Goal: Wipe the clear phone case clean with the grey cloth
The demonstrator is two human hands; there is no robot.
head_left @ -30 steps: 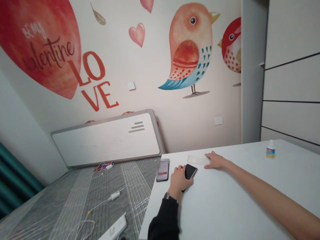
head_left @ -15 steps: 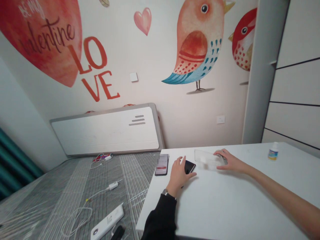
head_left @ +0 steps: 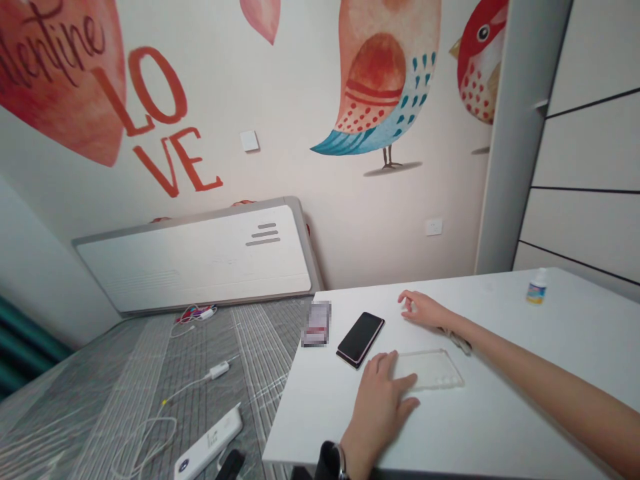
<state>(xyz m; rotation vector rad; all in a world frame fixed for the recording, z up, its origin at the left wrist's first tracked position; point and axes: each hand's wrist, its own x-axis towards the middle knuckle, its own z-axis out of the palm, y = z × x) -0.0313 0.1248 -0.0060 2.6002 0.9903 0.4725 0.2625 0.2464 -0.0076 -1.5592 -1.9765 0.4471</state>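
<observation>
My left hand (head_left: 383, 400) lies flat on the white table (head_left: 500, 427), its fingers spread and resting on the left end of a clear phone case (head_left: 433, 369). A black phone (head_left: 361, 338) lies face up just above that hand, untouched. My right hand (head_left: 423, 309) rests further back on the table with fingers loosely curled and nothing visible in them. Something small and grey (head_left: 461, 343) lies under my right forearm; I cannot make it out.
A second phone (head_left: 317, 324) with a blurred screen sits at the table's left edge. A small white bottle (head_left: 536, 287) stands at the far right. Below, a grey mat holds a white power bank (head_left: 209, 452), charger cables (head_left: 200, 380), and a leaning white panel (head_left: 197, 257).
My left hand has let go of the black phone and moved nearer, onto the clear case. The case has come from the back of the table toward me. My right hand released it.
</observation>
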